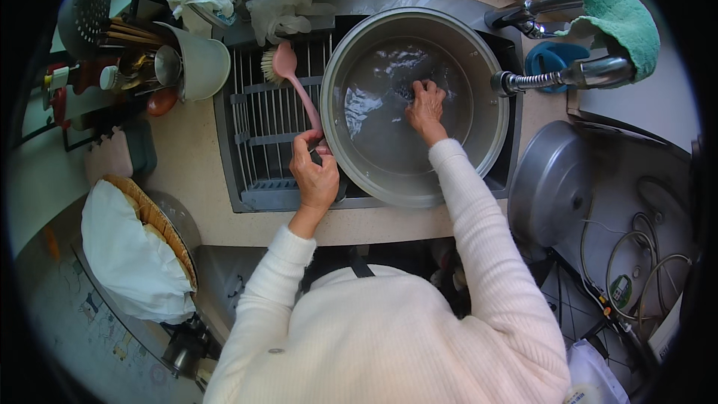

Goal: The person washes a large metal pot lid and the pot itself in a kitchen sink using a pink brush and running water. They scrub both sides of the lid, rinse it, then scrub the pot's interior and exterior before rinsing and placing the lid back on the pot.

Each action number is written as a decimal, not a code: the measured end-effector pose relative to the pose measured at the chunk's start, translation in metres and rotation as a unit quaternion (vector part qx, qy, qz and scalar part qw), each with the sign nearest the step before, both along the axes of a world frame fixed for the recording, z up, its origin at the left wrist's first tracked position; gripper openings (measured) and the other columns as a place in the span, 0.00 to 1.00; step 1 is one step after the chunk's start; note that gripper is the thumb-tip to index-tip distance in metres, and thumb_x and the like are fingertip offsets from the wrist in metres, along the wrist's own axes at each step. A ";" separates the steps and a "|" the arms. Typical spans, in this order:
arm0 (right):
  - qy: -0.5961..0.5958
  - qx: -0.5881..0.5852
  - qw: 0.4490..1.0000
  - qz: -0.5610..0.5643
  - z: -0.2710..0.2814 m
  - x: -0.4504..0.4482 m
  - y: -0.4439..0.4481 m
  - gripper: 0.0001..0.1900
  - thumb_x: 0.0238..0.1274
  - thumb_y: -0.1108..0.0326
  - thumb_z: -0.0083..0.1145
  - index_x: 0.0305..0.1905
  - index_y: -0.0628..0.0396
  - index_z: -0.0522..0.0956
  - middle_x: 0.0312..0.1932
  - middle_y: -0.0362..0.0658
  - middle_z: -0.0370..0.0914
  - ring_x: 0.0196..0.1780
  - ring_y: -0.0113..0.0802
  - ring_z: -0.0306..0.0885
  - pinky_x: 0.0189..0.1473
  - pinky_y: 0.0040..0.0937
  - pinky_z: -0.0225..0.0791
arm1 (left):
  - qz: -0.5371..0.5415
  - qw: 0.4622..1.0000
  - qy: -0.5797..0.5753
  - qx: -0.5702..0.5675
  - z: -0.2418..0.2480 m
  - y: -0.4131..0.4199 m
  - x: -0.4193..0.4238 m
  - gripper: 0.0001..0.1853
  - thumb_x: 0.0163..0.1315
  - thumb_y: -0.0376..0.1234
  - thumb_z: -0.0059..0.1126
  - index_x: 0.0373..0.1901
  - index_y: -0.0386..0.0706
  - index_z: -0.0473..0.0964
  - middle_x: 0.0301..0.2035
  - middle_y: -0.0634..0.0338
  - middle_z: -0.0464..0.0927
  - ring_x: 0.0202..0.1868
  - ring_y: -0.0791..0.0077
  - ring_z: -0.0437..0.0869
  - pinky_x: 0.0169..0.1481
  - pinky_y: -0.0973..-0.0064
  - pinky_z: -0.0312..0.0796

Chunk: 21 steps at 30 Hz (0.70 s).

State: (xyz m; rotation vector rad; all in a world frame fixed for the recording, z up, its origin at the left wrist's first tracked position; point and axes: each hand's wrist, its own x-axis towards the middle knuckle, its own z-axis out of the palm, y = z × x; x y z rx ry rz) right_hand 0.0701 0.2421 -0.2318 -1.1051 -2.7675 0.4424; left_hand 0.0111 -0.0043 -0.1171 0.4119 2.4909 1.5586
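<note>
A large metal pot (415,191) with shallow water in it sits over the sink. My left hand (315,177) grips the pot's dark side handle (316,157) at its left rim. My right hand (427,104) reaches inside, fingers bent down at the water near the pot's bottom. A dark, rough patch shows by its fingertips; whether it is a scouring pad or rippling water is unclear. Just above my left hand, a pink dish brush (303,95) lies on the metal drying rack (263,123), bristles facing left, its handle end against the pot's side.
A faucet (566,76) draped with a green cloth (634,28) reaches over the pot's right rim. A large metal lid (544,179) leans at the right. Left are a utensil holder (205,67) and a cloth-covered basket (134,252). Plastic gloves (280,5) hang behind the rack.
</note>
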 end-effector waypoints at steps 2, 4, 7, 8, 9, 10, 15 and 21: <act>-0.021 -0.083 0.995 -0.051 0.004 0.002 -0.006 0.18 0.44 0.77 0.53 0.46 0.55 0.76 0.48 0.50 0.73 0.53 0.53 0.68 0.54 0.44 0.64 | 0.003 1.000 0.016 -0.001 -0.003 0.000 0.001 0.14 0.51 0.21 0.49 0.42 0.31 0.70 0.37 0.51 0.78 0.36 0.66 0.80 0.44 0.72 0.73; 0.120 -0.082 0.989 0.020 0.024 -0.003 -0.008 0.18 0.41 0.78 0.52 0.43 0.56 0.75 0.47 0.51 0.74 0.51 0.53 0.70 0.54 0.44 0.64 | 0.009 1.000 0.026 0.002 -0.004 0.000 0.002 0.14 0.52 0.21 0.49 0.42 0.31 0.71 0.36 0.51 0.79 0.36 0.66 0.80 0.45 0.71 0.72; 0.281 -0.050 0.949 0.131 0.069 -0.016 -0.034 0.21 0.34 0.81 0.50 0.42 0.58 0.74 0.47 0.52 0.74 0.51 0.53 0.71 0.54 0.43 0.64 | 0.014 0.999 0.032 -0.004 -0.004 0.001 0.003 0.13 0.53 0.21 0.49 0.42 0.32 0.71 0.35 0.50 0.79 0.36 0.64 0.80 0.45 0.70 0.72; 0.282 -0.061 0.946 0.146 0.084 -0.022 -0.049 0.22 0.32 0.82 0.51 0.42 0.58 0.74 0.47 0.52 0.74 0.51 0.53 0.71 0.55 0.44 0.65 | 0.012 0.999 0.034 -0.014 -0.003 0.001 0.003 0.13 0.53 0.22 0.49 0.41 0.32 0.71 0.35 0.50 0.79 0.36 0.64 0.80 0.45 0.69 0.72; 0.295 -0.071 0.939 0.165 0.097 -0.033 -0.060 0.23 0.31 0.83 0.51 0.43 0.58 0.74 0.47 0.51 0.73 0.51 0.54 0.70 0.55 0.44 0.65 | 0.012 0.999 0.041 -0.024 -0.002 0.000 0.003 0.12 0.53 0.22 0.49 0.41 0.32 0.72 0.35 0.49 0.79 0.36 0.63 0.80 0.45 0.69 0.72; 0.317 -0.053 0.925 0.205 0.108 -0.047 -0.068 0.23 0.32 0.83 0.52 0.43 0.58 0.74 0.47 0.51 0.73 0.51 0.54 0.69 0.55 0.44 0.65 | 0.010 0.999 0.036 -0.028 -0.001 0.001 0.003 0.12 0.53 0.22 0.50 0.41 0.32 0.72 0.34 0.49 0.79 0.36 0.63 0.80 0.45 0.69 0.72; 0.322 0.005 0.907 0.270 0.120 -0.108 -0.043 0.22 0.33 0.82 0.53 0.42 0.57 0.74 0.46 0.50 0.74 0.51 0.54 0.69 0.53 0.44 0.65 | -0.010 0.999 0.039 -0.036 0.005 0.000 0.001 0.13 0.52 0.21 0.49 0.41 0.33 0.71 0.34 0.45 0.78 0.35 0.50 0.81 0.43 0.63 0.72; 0.269 0.078 0.951 0.132 0.099 -0.128 0.002 0.17 0.38 0.77 0.58 0.41 0.56 0.76 0.42 0.50 0.76 0.46 0.52 0.70 0.53 0.41 0.64 | -0.002 0.998 0.048 -0.050 0.005 0.001 0.000 0.13 0.51 0.21 0.49 0.40 0.34 0.72 0.31 0.46 0.79 0.33 0.50 0.82 0.41 0.63 0.72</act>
